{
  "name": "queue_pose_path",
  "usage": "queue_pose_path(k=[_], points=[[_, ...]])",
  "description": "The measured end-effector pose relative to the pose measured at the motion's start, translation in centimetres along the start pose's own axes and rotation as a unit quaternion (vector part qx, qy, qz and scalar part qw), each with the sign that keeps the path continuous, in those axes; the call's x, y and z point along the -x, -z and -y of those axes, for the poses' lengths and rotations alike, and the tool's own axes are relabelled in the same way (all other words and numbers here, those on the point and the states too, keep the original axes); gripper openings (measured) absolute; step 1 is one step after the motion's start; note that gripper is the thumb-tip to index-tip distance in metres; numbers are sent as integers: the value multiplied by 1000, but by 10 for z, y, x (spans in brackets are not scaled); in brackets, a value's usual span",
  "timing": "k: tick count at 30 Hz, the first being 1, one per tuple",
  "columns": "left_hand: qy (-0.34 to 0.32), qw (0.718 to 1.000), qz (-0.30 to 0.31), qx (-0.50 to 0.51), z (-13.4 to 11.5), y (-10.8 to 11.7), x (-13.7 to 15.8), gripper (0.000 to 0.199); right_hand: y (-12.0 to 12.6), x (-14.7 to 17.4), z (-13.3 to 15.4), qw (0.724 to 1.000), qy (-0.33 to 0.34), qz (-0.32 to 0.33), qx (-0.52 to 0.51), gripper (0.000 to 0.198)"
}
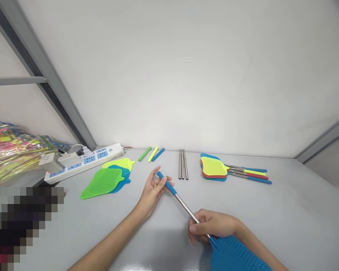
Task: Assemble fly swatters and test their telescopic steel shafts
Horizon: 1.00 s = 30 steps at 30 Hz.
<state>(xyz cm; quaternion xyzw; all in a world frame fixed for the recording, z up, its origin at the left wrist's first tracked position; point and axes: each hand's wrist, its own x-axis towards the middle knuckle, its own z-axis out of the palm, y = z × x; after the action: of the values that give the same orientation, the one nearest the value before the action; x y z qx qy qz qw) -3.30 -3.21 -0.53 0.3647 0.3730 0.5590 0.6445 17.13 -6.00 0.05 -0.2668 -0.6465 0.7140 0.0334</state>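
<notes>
Blue at both ends, a fly swatter (188, 209) is held in front of the person, tilted across the view. The left hand (154, 187) pinches its grip (171, 188) near the tip, thumb on top and the index finger standing away. The right hand (213, 224) is closed around the metal shaft (182, 201), just above the perforated head (234, 256), which runs out of view at the bottom.

Beyond the hands, on the grey bench (288, 218), three metal tubes (180, 165) lie side by side near the wall (186, 86). Left of them rest a green handle (145, 154), a yellow handle (153, 154) and a blue handle (158, 154), apart from the tubes.

Right of the tubes is a stack of swatters (214, 166), yellow head uppermost, handles pointing right. Farther left, a green head (103, 183) overlaps a blue head (125, 180), with a yellow head (121, 163) behind. Next to these lies a white power strip (113, 151) with plugs inserted; at the far left sits a bundle of colourful plastic-wrapped items (14, 145).
</notes>
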Motion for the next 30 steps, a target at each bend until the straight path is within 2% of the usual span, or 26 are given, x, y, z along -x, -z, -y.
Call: queue_pose_path(k=[14, 20, 30], points=[[0, 1000, 21, -19, 0, -6, 3, 55, -1, -2, -4, 1000, -2, -16, -6, 38], [7, 998, 47, -39, 1, -8, 5, 43, -1, -3, -4, 1000, 13, -9, -21, 36], [10, 996, 62, -66, 5, -7, 5, 41, -1, -2, -4, 1000, 9, -10, -12, 36]])
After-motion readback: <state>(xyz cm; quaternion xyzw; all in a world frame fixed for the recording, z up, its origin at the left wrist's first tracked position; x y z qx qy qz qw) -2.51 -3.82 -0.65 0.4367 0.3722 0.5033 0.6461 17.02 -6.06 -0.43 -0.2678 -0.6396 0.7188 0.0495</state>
